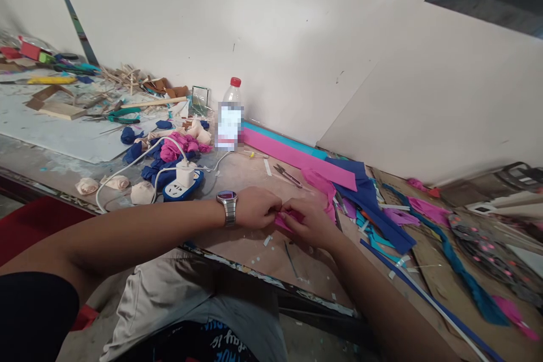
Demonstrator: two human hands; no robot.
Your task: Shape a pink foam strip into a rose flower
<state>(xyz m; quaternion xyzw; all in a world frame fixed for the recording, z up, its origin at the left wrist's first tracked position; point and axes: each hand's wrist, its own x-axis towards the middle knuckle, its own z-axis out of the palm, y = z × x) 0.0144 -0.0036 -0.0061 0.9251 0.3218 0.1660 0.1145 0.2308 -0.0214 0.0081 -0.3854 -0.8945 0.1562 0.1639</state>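
Note:
My left hand [257, 207], with a metal watch [228, 207] on its wrist, and my right hand [311, 223] meet low over the table. Both are closed on a small piece of pink crepe paper [286, 225]; the fingers hide much of it. Just beyond my right hand lies a crumpled pink strip [319, 185]. A small pair of scissors [287, 175] rests on the tabletop behind the hands. Farther back, a flat pink sheet [297, 156] lies over a light blue one [284, 138], with dark blue paper [382, 220] to the right.
A bottle with a red cap [229, 116] stands against the wall. Left of it are a power strip [183, 185] with a white cable, crumpled paper flowers [180, 146] and teal-handled pliers [124, 116]. Paper strips and a teal braid [460, 271] litter the right side.

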